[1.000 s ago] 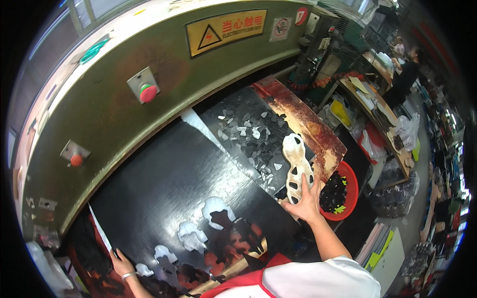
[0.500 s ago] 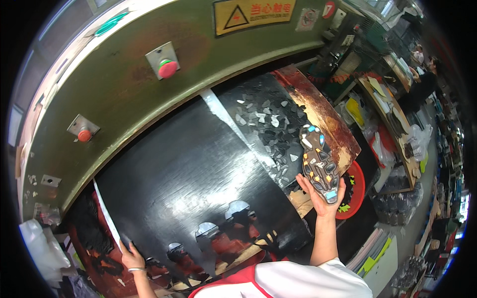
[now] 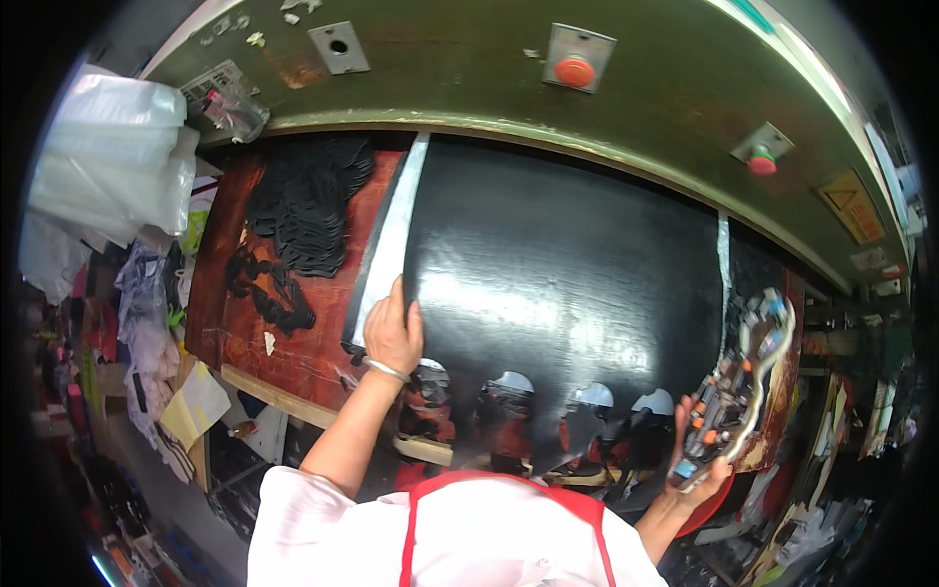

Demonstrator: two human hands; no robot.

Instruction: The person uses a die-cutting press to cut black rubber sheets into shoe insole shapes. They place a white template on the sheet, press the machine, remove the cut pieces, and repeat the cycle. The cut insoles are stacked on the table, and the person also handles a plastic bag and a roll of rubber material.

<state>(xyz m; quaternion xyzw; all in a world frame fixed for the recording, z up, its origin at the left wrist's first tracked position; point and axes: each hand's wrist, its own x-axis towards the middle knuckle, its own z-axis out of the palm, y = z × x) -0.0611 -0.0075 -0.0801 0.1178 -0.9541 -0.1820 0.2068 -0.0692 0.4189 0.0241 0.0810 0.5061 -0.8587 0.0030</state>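
A shoe-sole-shaped cutting die (image 3: 722, 401) with a pale rim and orange, blue and dark blocks is held up in my right hand (image 3: 696, 481), its fingers and thumb around the lower end. The die is tilted, partly side-on and a little blurred. My left hand (image 3: 393, 331), with a bangle at the wrist, lies at the left edge of a large black sheet (image 3: 567, 254), over the pale strip (image 3: 396, 215) there. Its fingers stretch forward and the thumb stands apart. Sole-shaped cut-outs with rounded ends line the sheet's near edge.
Beyond the sheet runs a green machine beam (image 3: 469, 68) with a red button (image 3: 574, 70). Black cut pieces (image 3: 323, 196) are heaped on the red-brown board (image 3: 328, 333) at left. Clear plastic bags (image 3: 112, 157) stand at far left. A red basin (image 3: 706, 509) is partly hidden below my right hand.
The view has swung left, bringing the heap of black pieces into sight. The die in my right hand has turned from face-on to partly side-on. My left hand remains at the sheet's left edge.
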